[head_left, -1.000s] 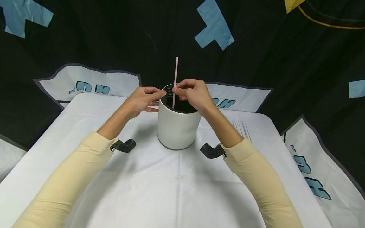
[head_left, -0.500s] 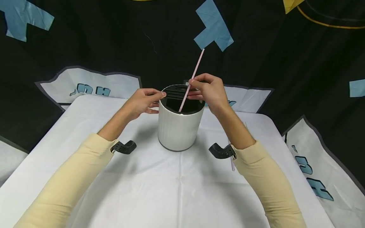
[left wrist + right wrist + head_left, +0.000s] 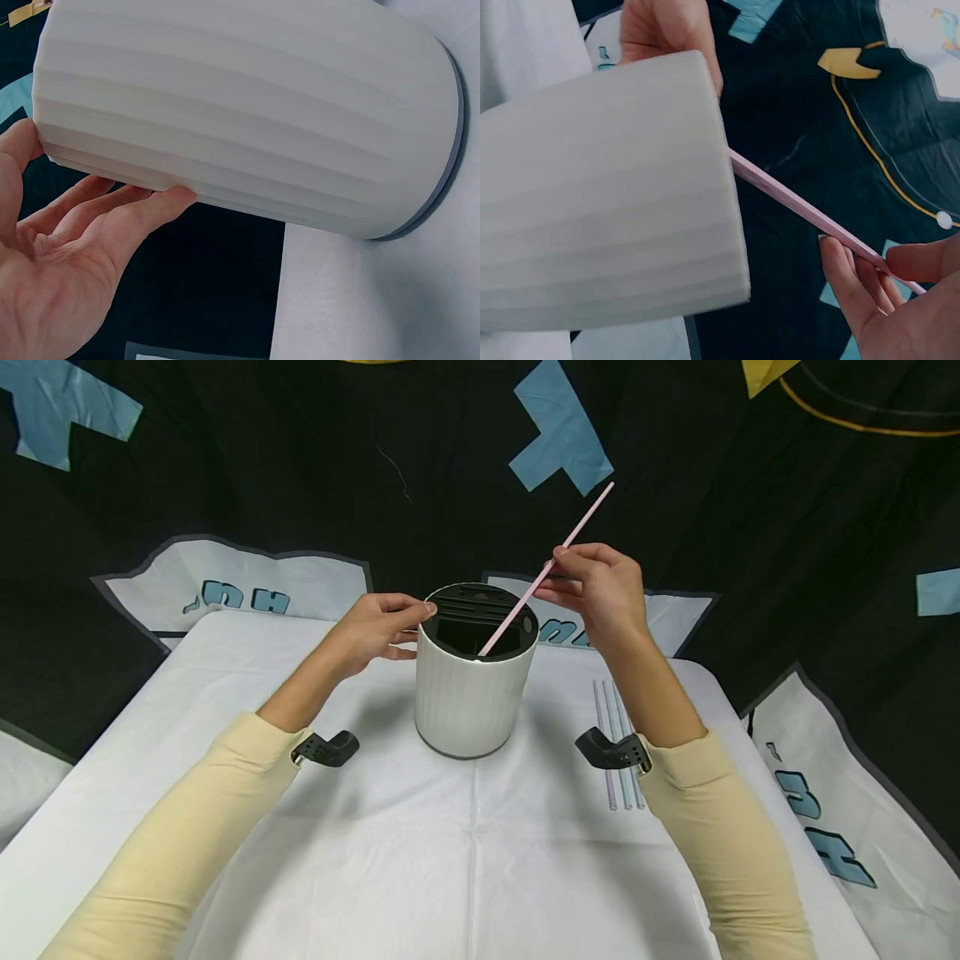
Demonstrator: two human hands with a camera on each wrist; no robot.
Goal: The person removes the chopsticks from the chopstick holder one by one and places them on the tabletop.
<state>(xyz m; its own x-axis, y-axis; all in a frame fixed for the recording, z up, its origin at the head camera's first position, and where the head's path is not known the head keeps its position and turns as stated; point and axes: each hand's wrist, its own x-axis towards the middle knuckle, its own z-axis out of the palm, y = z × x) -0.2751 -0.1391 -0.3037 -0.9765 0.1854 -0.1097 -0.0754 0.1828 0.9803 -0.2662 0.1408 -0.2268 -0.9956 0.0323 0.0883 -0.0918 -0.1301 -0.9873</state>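
Observation:
A white ribbed round holder (image 3: 472, 706) stands upright on the table, its black top (image 3: 480, 602) having slots at the back and a wider opening at the front. My left hand (image 3: 378, 627) holds its left side, thumb at the rim and fingertips against the outer wall (image 3: 225, 112). Between thumb and fingers, my right hand (image 3: 603, 585) pinches a long pink straw (image 3: 551, 564) around its middle. The straw leans to the upper right, and its lower end is in the front opening. In the right wrist view, the holder hides that end of the straw (image 3: 802, 206).
Several thin straws (image 3: 611, 752), purple and blue, lie on the white-covered table (image 3: 420, 860) right of the holder, partly hidden by my right wrist camera (image 3: 611, 750). A black cloth (image 3: 300, 460) with blue patches hangs behind the table.
My right hand has moved right and slightly up, tilting the pink straw from nearly upright to a strong rightward lean. The left hand has stayed on the holder.

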